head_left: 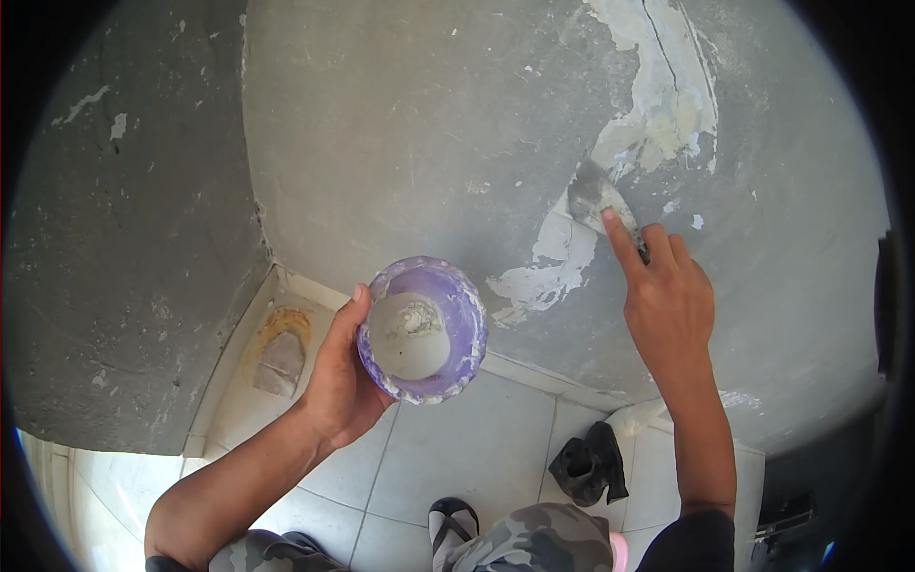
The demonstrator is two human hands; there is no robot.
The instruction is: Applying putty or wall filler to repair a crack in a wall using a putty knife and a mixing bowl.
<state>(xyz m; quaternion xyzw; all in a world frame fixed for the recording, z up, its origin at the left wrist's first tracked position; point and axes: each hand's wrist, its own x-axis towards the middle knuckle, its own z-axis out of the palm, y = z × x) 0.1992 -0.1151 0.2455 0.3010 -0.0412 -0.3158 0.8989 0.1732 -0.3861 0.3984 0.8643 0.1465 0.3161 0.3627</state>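
Observation:
My left hand (338, 372) grips a purple bowl (464, 315) by its left side, thumb at the rim. White paste (405, 353) lies in the bowl, and dried smears crust its scalloped edge. My right hand (670, 291) is closed round the handle of a putty knife (596, 198), its index finger stretched along the blade. The blade lies against the grey wall (410, 124), between a cracked white patch (658, 105) above and a smaller white patch (562, 262) below. Most of the knife's handle is hidden by my fingers.
A darker wall (124, 238) meets the grey one at a corner on the left. On the tiled floor (457, 429) lie a black bag-like item (588, 462) and, in the corner, a stained patch with a flat greyish piece (280, 365). My sandalled foot (452, 524) shows below.

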